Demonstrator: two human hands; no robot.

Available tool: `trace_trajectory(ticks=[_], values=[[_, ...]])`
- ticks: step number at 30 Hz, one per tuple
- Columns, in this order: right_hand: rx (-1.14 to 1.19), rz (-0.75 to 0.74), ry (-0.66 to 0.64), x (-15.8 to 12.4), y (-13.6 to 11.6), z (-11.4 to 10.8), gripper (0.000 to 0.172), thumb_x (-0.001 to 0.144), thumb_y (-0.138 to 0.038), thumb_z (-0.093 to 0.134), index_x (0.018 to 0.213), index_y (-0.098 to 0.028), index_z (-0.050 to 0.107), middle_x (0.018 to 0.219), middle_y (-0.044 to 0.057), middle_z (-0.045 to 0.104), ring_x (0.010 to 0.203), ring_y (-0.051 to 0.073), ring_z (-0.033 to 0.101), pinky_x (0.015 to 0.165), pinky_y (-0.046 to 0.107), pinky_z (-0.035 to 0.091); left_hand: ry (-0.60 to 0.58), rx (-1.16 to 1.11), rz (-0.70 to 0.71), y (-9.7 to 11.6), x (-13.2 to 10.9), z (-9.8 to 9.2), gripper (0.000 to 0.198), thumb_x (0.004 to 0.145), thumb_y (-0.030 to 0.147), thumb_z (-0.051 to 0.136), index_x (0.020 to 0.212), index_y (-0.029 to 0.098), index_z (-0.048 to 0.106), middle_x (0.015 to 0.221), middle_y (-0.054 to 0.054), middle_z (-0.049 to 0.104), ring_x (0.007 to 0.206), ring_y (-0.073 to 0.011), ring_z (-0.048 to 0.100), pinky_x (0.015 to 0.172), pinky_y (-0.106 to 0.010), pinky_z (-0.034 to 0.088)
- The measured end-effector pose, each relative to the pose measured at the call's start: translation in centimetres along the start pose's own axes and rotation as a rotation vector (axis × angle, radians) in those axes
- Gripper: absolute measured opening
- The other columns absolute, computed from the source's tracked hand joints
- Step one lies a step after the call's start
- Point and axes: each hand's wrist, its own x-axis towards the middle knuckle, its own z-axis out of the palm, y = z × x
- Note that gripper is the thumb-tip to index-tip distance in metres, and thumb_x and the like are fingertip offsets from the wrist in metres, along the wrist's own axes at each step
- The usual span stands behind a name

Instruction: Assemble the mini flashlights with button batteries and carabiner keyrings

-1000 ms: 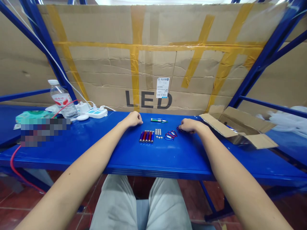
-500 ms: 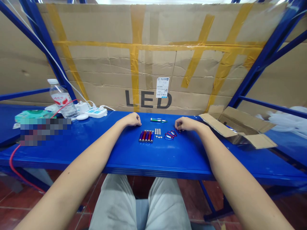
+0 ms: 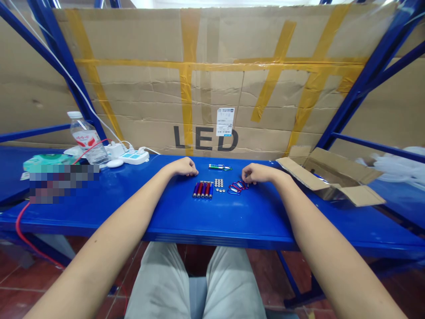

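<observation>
My left hand (image 3: 186, 167) rests on the blue table with its fingers curled in, and no object shows in it. My right hand (image 3: 255, 173) has its fingertips pinched at the end carabiner (image 3: 246, 184), which they partly hide. Beside it, several red and blue carabiners (image 3: 234, 188) lie in a slanted, overlapping row. Left of these, small silver button cells (image 3: 219, 182) are set out in rows. A row of red and blue metal tubes (image 3: 202, 189), like small flashlight bodies, lies nearer my left hand. Behind the cells is a green and silver pen-like piece (image 3: 219, 167).
An open cardboard box (image 3: 327, 175) stands at the right. On the left are a water bottle (image 3: 88, 139), a power strip (image 3: 134, 156) with cables, and a green packet (image 3: 46, 161). A large taped carton (image 3: 149, 102) walls off the back of the table (image 3: 212, 221).
The end carabiner has shifted slightly left, closer to the others in the row, with my right fingertips at it. My left hand has barely moved.
</observation>
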Motion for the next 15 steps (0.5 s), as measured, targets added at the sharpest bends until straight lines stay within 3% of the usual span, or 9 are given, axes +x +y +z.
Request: trace_trajectory(ticks=[6, 15], values=[[0.057, 0.012, 0.013, -0.3, -0.2, 0.0, 0.012, 0.065, -0.013, 0.058, 0.074, -0.016, 0.065, 0.069, 0.002, 0.064, 0.056, 0.012, 0.056, 0.054, 0.022, 0.043, -0.066, -0.033, -0.001, 0.1, -0.4, -0.5, 0.016, 0.059, 0.027, 0.066, 0.069, 0.016, 0.071, 0.07, -0.004, 0.068, 0.065, -0.0136, 0.056, 0.056, -0.023, 0.039], [0.048, 0.147, 0.137, -0.6, -0.3, -0.3, 0.019, 0.068, -0.009, 0.051, 0.082, -0.015, 0.064, 0.068, 0.003, 0.064, 0.054, 0.013, 0.057, 0.054, 0.024, 0.044, -0.205, -0.088, 0.07, 0.7, -1.4, -0.8, 0.014, 0.055, 0.025, 0.066, 0.066, 0.018, 0.074, 0.069, -0.002, 0.069, 0.066, -0.0126, 0.054, 0.059, -0.022, 0.037]])
